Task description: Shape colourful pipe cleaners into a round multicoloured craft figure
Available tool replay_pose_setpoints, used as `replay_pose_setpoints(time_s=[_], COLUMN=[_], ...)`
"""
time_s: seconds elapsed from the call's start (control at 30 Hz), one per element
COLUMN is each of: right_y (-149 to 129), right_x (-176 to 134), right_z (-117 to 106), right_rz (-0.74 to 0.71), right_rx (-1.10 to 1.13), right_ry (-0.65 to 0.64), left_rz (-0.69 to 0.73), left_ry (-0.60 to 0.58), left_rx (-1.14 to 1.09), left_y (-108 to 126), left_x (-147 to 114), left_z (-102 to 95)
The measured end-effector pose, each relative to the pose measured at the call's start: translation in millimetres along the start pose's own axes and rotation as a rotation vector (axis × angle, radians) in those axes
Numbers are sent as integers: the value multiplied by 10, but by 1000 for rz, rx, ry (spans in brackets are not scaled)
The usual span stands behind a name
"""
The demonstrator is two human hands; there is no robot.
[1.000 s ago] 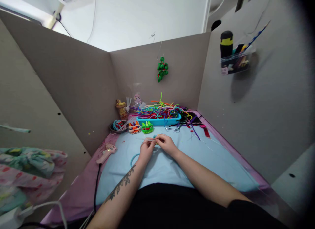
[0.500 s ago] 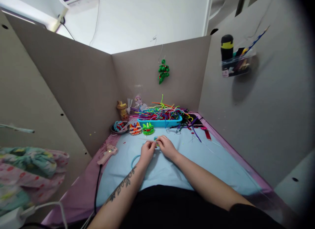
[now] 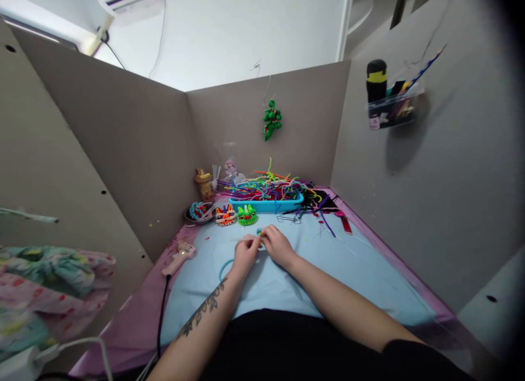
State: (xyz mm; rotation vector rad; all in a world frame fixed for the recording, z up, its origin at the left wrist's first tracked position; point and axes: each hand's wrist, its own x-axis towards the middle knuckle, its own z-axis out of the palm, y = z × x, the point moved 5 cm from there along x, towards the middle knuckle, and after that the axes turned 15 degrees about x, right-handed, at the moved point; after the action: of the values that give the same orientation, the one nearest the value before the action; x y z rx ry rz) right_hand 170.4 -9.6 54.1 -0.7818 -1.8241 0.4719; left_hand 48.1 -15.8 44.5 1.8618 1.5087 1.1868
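My left hand and my right hand meet over the blue cloth, fingertips pinched together. Between them is a small blue pipe cleaner piece, mostly covered by my fingers, with a bit of another colour too small to make out. From beside my left wrist curves a light blue pipe cleaner, its far end hidden behind the arm. Just beyond my hands stand a green pipe cleaner animal head and an orange and white one.
A blue tray heaped with coloured pipe cleaners is at the back. Scissors lie before it. A pink glue gun with a black cord rests left, near a dark bowl. Grey panels enclose the table; a clear box hangs right.
The fingers shift very slightly around the small blue piece. Both hands stay in the same place, and the view moves a little.
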Motion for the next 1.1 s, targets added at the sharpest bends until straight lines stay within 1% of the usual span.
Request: replay_pose_setpoints(time_s=[0.27,0.43,0.5,0.6,0.77,0.9,1.1], right_y=[0,13,29,66,130,142,109], right_x=[-5,10,22,37,39,36,43], right_z=[11,2,-8,-28,-29,-34,-66], right_rz=[-12,-5,15,76,184,195,190], right_rx=[79,107,136,189,318,353,305], right_ry=[-12,19,43,87,115,131,144], left_rz=[36,33,19,-8,64,57,63], left_ry=[41,23,16,43,70,40,21], left_rx=[55,39,13,-34,-67,-82,-56], left_y=[44,39,30,0,-13,-38,-2], left_x=[-14,-4,2,8,14,19,7], left_z=[-49,-26,-6,5,3,21,20])
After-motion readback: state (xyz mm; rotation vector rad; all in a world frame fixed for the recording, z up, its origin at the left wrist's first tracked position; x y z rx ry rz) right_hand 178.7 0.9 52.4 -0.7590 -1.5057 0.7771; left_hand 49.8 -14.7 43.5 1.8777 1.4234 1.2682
